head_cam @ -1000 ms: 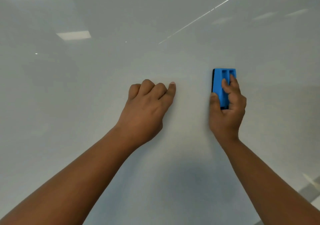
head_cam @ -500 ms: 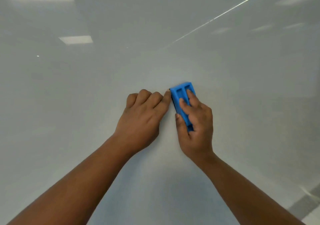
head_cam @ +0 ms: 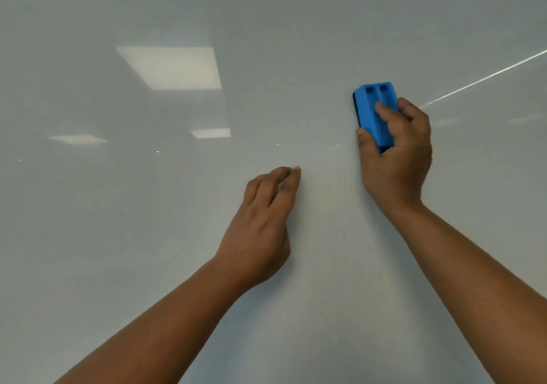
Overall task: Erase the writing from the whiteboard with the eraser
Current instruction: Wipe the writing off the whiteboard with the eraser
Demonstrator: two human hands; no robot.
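Note:
The whiteboard [head_cam: 148, 235] fills the whole head view, glossy and pale grey, with no writing that I can see on it. My right hand [head_cam: 396, 158] grips a blue eraser [head_cam: 374, 111] and presses it flat against the board, right of centre; its dark felt edge shows on the left side. My left hand [head_cam: 260, 229] rests on the board lower and to the left of the eraser, fingers held together and slightly curled, holding nothing.
Ceiling light panels reflect in the board at upper left [head_cam: 171, 66] and mid left [head_cam: 210, 132]. A thin bright line [head_cam: 485, 78] runs diagonally at the right.
My right hand has slid the eraser up and to the right, away from my left hand. My left hand's fingers have straightened from a loose fist. The view has shifted.

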